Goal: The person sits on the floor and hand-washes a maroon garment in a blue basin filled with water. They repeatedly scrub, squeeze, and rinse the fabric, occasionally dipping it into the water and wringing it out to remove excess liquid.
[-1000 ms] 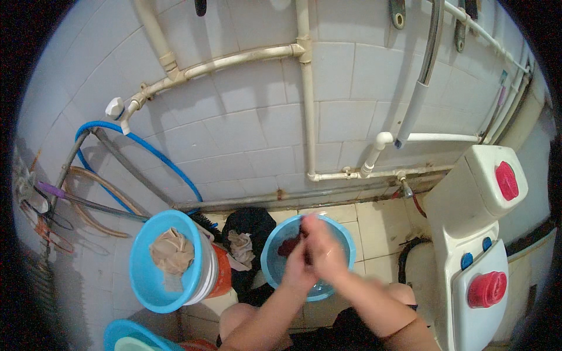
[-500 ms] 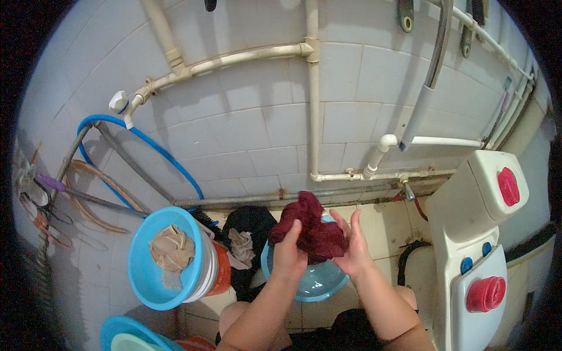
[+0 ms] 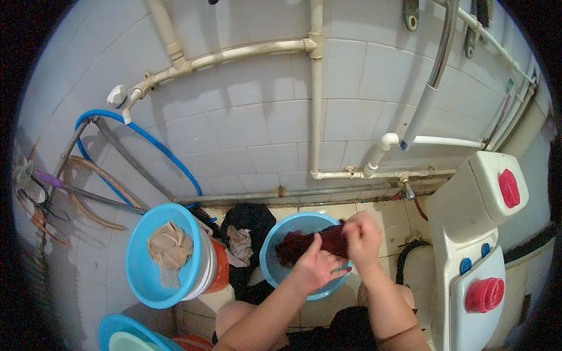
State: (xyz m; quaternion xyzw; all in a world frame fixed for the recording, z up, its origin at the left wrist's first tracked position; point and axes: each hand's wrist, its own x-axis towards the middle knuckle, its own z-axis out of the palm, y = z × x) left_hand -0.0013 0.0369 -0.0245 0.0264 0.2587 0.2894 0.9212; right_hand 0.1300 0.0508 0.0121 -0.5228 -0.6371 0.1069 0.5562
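Tiled wash corner, seen from above the person's knees. Largest first.

White washing machine at right, one, with two red knobs and two small blue buttons on its face. Pale pipes run across the tiled wall; one tap at upper left, a smaller one low by the machine. One blue hose loops down the wall at left.

Blue basins on the floor: three in view. One big basin at left, tipped toward me, holds a single beige cloth and sits against an orange bucket. One basin sits in the middle. The third is only a rim at the bottom edge.

One dark red cloth lies stretched over the middle basin. Right hand is closed tight around its right end; left hand lies flat and spread, palm pressing the cloth from below and in front. Looks like scrubbing or wringing, mid-wash by my guess.

Between the two basins: a black heap of clothing with one pale rag on top, apparently unwashed. So one piece in hand, at least two or three waiting. I cannot see water in the basin.
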